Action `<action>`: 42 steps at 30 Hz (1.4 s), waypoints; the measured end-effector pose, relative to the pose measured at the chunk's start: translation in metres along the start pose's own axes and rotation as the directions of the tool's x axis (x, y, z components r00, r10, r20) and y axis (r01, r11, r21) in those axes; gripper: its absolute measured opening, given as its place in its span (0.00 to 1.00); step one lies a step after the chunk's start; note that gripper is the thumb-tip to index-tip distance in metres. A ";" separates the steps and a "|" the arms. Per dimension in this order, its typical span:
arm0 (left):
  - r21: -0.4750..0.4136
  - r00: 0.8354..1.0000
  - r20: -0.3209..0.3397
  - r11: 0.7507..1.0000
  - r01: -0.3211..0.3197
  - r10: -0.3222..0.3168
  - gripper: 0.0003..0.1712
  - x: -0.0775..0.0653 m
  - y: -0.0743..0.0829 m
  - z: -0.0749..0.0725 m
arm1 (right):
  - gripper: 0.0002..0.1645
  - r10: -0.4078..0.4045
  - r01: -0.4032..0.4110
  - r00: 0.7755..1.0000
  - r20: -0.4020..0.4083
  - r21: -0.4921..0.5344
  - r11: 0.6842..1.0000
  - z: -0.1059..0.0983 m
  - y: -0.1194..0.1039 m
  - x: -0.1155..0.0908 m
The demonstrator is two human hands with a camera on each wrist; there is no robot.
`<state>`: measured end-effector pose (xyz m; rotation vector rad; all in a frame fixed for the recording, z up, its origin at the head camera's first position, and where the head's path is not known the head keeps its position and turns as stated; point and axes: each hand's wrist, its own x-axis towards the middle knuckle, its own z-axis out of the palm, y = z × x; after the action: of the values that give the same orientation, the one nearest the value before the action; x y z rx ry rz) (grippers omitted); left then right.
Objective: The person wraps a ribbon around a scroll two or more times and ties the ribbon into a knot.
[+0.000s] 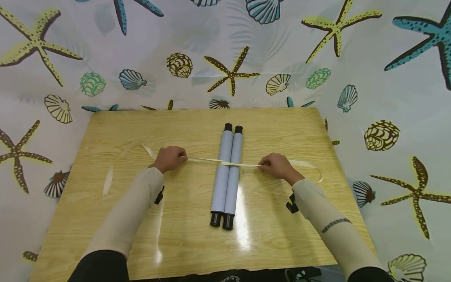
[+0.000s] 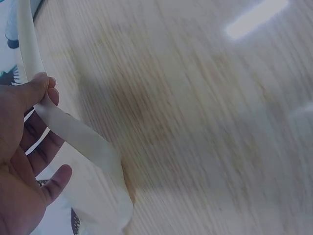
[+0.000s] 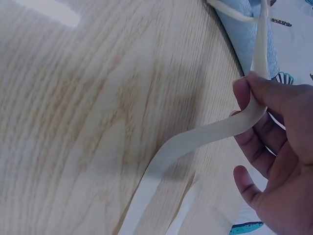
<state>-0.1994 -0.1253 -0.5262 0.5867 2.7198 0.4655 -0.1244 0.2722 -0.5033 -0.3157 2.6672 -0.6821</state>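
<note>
A white cloth (image 1: pixel 197 33) printed with starfish and shells fills the background and shows on both sides of the table. The table (image 1: pixel 282 133) has a pale wood-grain top with bright light reflections. Two light sleeves, the left sleeve (image 1: pixel 121 219) and the right sleeve (image 1: pixel 327 211), reach in over it from the near side.

Two pale blue tubes, the left tube (image 1: pixel 220 180) and the right tube (image 1: pixel 232 184), lie side by side on the table, between the hands and well apart from both. Their long axes run from the near edge toward the far edge, the far ends leaning slightly right. The left tube sits a little farther up the table.

A cream ribbon (image 1: pixel 204 159) passes around the tubes near their middle, its taut stretches running left to right, across the tubes' length. Its loose tails curve out beyond each hand; whether it is knotted cannot be told.

The left hand (image 1: pixel 170 158) pinches the ribbon between thumb and forefinger, its other fingers loosely bent and spread. The right hand (image 1: pixel 277 166) pinches it likewise on the opposite side, little finger held away.

Smallest are the black caps (image 1: pixel 228 222) on the tube ends.
</note>
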 end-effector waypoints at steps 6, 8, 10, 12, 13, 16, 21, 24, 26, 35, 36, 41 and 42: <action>0.016 0.999 -0.004 0.999 0.032 -0.032 0.12 -0.009 -0.021 -0.001 | 0.14 -0.003 0.001 1.000 0.027 0.069 0.998 0.003 0.009 -0.005; 0.012 0.999 -0.005 0.999 0.039 -0.039 0.13 -0.012 -0.025 -0.004 | 0.14 0.000 -0.003 1.000 0.030 0.097 0.995 0.006 0.011 -0.005; 0.011 0.999 0.002 0.999 0.050 -0.050 0.13 -0.015 -0.027 -0.006 | 0.14 -0.001 -0.003 0.999 0.035 0.121 0.993 0.008 0.014 -0.005; -0.005 0.998 0.008 0.998 0.056 -0.055 0.13 -0.018 -0.030 -0.007 | 0.13 -0.001 -0.004 0.999 0.038 0.130 0.991 0.010 0.015 -0.005; -0.024 0.998 0.015 0.998 0.056 -0.056 0.13 -0.019 -0.030 -0.007 | 0.13 0.000 -0.005 0.999 0.037 0.131 0.991 0.012 0.016 -0.005; -0.111 0.998 0.054 0.993 0.038 -0.032 0.15 -0.023 -0.034 -0.004 | 0.13 -0.002 -0.003 0.999 0.038 0.121 0.993 0.015 0.019 -0.004; -0.420 0.987 0.162 0.904 0.079 -0.010 0.21 -0.035 -0.047 -0.005 | 0.14 0.002 -0.010 0.998 0.057 0.133 0.991 0.013 0.018 -0.002; -0.627 0.978 0.206 0.766 0.141 -0.012 0.24 -0.042 -0.055 -0.015 | 0.14 0.001 -0.010 0.998 0.060 0.146 0.989 0.009 0.017 -0.002; -0.729 0.978 0.208 0.666 0.160 -0.006 0.24 -0.046 -0.057 -0.023 | 0.14 -0.001 -0.007 0.998 0.055 0.146 0.989 0.006 0.019 -0.002; -0.988 0.988 -0.018 0.152 -0.042 0.155 0.19 -0.039 -0.035 -0.048 | 0.15 0.012 -0.024 0.997 0.071 0.178 0.984 -0.003 0.022 -0.006; -0.995 0.983 -0.061 0.065 -0.074 0.173 0.19 -0.038 -0.030 -0.049 | 0.15 0.010 -0.022 0.997 0.073 0.179 0.984 -0.003 0.023 -0.006; -0.966 0.948 -0.213 -0.196 -0.167 0.238 0.19 -0.029 -0.008 -0.053 | 0.15 -0.006 -0.009 0.997 0.078 0.189 0.982 -0.004 0.028 -0.007; -0.961 0.944 -0.226 -0.211 -0.177 0.239 0.18 -0.027 -0.004 -0.054 | 0.16 -0.010 -0.006 0.997 0.081 0.196 0.980 -0.005 0.029 -0.007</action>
<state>-0.1976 -0.1541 -0.4735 0.4594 1.1886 2.3105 -0.1236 0.3010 -0.5113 -0.2861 2.4975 -0.9056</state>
